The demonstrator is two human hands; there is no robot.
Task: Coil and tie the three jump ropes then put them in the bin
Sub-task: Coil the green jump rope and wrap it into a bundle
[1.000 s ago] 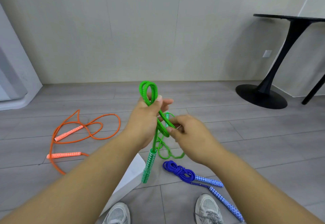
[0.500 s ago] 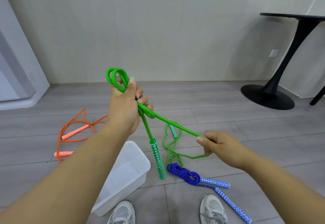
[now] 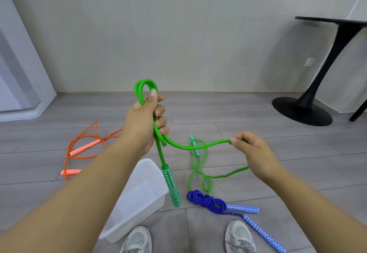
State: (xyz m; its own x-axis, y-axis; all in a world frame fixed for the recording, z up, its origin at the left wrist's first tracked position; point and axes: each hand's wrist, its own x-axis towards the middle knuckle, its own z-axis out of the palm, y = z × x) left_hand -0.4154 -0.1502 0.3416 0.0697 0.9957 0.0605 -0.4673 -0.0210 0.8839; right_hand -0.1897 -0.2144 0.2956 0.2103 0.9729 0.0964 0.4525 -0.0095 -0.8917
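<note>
My left hand (image 3: pixel 144 122) grips folded loops of the green jump rope (image 3: pixel 184 146), with a bight sticking up above the thumb and one green handle (image 3: pixel 171 186) hanging below. My right hand (image 3: pixel 252 147) pinches a strand of the same rope out to the right; the slack drops to the floor by the second green handle (image 3: pixel 195 146). The blue jump rope (image 3: pixel 207 202) lies coiled and tied on the floor near my right shoe. The orange jump rope (image 3: pixel 84 147) lies loose on the left. The white bin (image 3: pixel 139 199) stands under my left forearm.
My two shoes (image 3: pixel 137 239) are at the bottom edge. A black pedestal table (image 3: pixel 309 109) stands at the right by the wall. A white unit (image 3: pixel 17 86) sits at the far left. The grey plank floor stretches to the wall.
My hands were together at the green rope, then my right hand drew a strand out to the right. My left hand kept the loops and has shifted back toward the centre.
</note>
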